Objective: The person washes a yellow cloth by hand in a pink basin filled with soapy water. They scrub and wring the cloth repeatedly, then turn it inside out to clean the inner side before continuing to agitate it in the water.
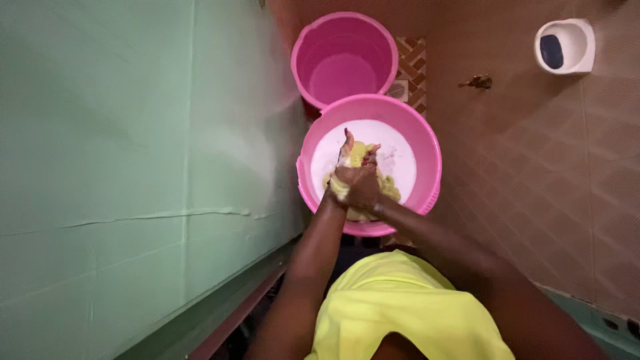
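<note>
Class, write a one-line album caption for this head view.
Both hands, left hand and right hand, scrub yellow cloth in soapy pink basin.

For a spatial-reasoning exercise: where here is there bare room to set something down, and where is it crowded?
Free: the inside of the far pink bucket. Crowded: the near pink basin, filled with sudsy water and yellow cloth gripped by the left hand and right hand.
</note>
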